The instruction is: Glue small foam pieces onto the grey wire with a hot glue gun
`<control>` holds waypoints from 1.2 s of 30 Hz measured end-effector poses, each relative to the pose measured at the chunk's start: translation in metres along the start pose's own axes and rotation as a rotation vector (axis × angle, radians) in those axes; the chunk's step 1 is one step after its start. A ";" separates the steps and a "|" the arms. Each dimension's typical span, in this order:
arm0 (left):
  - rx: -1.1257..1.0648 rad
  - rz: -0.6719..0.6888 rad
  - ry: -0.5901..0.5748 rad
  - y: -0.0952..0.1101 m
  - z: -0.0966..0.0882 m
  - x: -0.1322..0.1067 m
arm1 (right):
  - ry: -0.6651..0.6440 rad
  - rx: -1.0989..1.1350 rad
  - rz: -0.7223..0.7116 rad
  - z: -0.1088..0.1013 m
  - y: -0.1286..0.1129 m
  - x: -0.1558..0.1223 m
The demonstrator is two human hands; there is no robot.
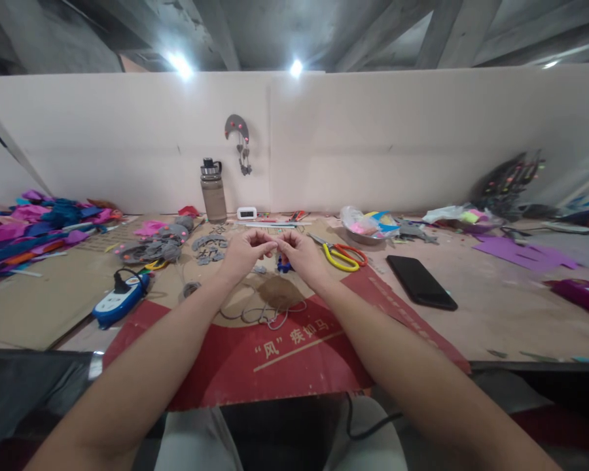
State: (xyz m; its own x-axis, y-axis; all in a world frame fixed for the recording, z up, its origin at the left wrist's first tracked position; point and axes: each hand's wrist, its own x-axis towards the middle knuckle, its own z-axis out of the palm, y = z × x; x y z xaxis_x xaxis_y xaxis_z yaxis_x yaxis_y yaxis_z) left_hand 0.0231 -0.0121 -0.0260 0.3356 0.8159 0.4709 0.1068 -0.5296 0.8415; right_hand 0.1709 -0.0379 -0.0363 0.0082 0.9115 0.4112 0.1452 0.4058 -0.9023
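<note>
My left hand (248,252) and my right hand (298,255) meet above the middle of the cardboard sheet (294,356), which is red and tan. Thumb and fingers of each are pinched together, tip to tip. Whatever lies between them is too small to make out. Just under my right hand shows a small dark blue object (283,265), partly hidden by the fingers. A thin grey cord (269,317) lies in loose loops on the sheet, nearer to me. Grey felt-like cutouts (209,250) rest left of my left hand.
Scissors (343,256) with yellow and orange handles lie right of my hands, near a black phone (421,281). A blue and white power strip (121,299) is at left. Behind stand a bottle (213,193) and a small digital clock (247,213). Colourful fabric scraps (39,226) are heaped far left.
</note>
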 end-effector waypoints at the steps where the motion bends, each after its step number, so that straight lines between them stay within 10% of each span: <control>1: 0.003 -0.003 -0.006 0.000 0.000 0.000 | 0.007 -0.023 -0.013 0.000 0.000 0.000; 10: 0.072 -0.013 -0.097 0.002 0.000 -0.001 | 0.066 -0.097 -0.103 0.000 0.009 0.003; 19: -0.661 -0.061 -0.072 0.016 0.012 -0.002 | -0.163 0.463 0.008 -0.001 0.000 0.006; 36: -0.151 0.006 0.106 0.012 0.010 -0.004 | -0.072 0.103 -0.080 0.001 0.001 0.002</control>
State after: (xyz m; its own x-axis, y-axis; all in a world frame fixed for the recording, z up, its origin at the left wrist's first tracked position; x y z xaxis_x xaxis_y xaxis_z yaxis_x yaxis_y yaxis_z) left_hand 0.0328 -0.0243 -0.0204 0.2341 0.8368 0.4949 -0.0395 -0.5005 0.8649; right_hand 0.1697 -0.0354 -0.0361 -0.0710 0.8767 0.4758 0.0401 0.4791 -0.8768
